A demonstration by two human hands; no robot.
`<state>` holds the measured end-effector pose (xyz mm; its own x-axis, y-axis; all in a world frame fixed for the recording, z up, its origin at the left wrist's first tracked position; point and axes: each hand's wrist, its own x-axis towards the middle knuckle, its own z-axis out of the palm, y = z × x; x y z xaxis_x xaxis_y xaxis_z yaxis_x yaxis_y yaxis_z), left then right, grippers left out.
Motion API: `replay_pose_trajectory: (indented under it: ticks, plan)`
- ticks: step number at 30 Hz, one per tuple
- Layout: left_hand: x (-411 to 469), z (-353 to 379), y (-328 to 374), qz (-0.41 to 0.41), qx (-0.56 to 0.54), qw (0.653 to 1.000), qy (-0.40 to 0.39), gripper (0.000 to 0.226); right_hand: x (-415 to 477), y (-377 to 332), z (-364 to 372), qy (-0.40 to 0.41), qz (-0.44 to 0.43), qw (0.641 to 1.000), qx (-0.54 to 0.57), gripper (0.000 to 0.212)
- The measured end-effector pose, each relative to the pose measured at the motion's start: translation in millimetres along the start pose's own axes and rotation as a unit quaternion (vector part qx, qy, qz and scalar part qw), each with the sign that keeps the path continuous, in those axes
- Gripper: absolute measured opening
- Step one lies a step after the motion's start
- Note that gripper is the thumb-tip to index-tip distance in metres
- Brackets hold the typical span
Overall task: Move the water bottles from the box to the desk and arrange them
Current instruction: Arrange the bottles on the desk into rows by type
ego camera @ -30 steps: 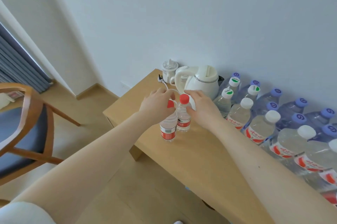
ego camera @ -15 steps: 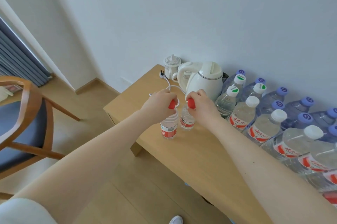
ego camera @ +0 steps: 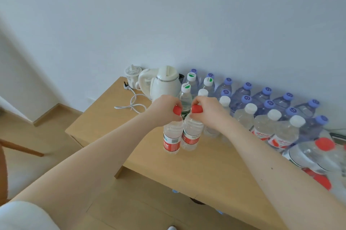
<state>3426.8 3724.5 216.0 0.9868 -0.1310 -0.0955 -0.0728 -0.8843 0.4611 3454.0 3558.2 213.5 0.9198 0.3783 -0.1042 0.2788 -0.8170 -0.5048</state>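
Pale wall [ego camera: 168,23] backs a wooden desk [ego camera: 206,169]. A white kettle [ego camera: 165,84] and its loose cord [ego camera: 132,105] sit at the far end, and rows of bottles [ego camera: 262,115] with purple, white and green caps stand along the wall. Our left hand [ego camera: 162,110] curls its fingers round the red cap of one small bottle [ego camera: 171,139], and our right hand [ego camera: 209,112] pinches the red cap of a second bottle [ego camera: 192,134]. The two stand upright, touching side by side, in front of the rows and near the kettle. Their bases look to be on the desk top or just above it; we cannot tell which. The box is out of view.

We judge this to be the placing step, with a pair brought over and being set down together. The next move calls for settling both bases flat, sliding the pair into line with the front row, then loosening our fingers and lifting straight up. Held only by the caps, the bottles could tip or knock their neighbours.
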Motion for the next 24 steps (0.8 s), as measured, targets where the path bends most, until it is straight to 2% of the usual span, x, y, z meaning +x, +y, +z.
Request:
replay_pose_trajectory:
  ticks: [7, 12, 24]
  plan:
    - [21, 31, 79, 0.069, -0.021, 0.997, -0.036, 0.028, -56, 60, -40, 0.023, 0.083, 0.996, -0.028, 0.025]
    - [30, 58, 121, 0.104, -0.004, 0.993, -0.056, 0.029, -87, 98, -51, 0.053, 0.121, 0.991, -0.011, 0.017]
    - [44, 104, 163, 0.154, 0.037, 0.982, -0.099, 0.021, -123, 147, -48, 0.067, 0.177, 0.982, -0.001, 0.023]
